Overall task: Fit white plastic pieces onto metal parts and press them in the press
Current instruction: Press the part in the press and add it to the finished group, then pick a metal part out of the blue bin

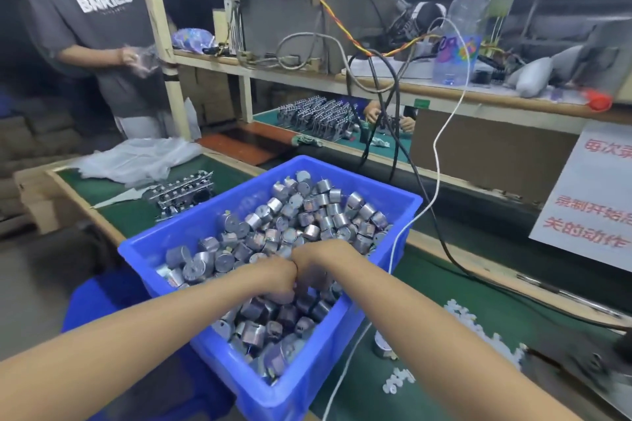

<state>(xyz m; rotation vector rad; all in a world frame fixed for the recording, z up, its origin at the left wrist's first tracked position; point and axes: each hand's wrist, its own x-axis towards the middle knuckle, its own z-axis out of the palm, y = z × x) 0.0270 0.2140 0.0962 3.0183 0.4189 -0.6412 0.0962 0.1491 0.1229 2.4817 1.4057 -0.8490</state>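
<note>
Now, left hand (277,280): down in the heap, knuckles against the right hand (313,261); fingers curled under and buried, so cannot tell whether gripping a part or closed on nothing.
Right hand: likewise bent into the heap; fingers hidden, grip impossible to judge.
Metal parts (273,225): short silvery cylinders, piled loose in the blue bin (359,178) on the green tabletop (424,267); a single metal part (383,347) standing just right of the bin.
Handling: probably rigid, dense for their size, smooth-walled and apt to slip; thin pins poking from some, so best pinched across the round wall, clear of the pins.
White plastic pieces (478,328): scattered on the tabletop right of the bin; likely light, easily flicked away, best taken by fingertip pinch.
Stage: seemingly fetching parts; no fitting or pressing under way.
Sign (595,188): red Chinese characters, cropped at the edge; "关的动作" legible on the lowest line.
T-shirt (102,3): "BNRIED" in white, worn by a person standing far left.
</note>
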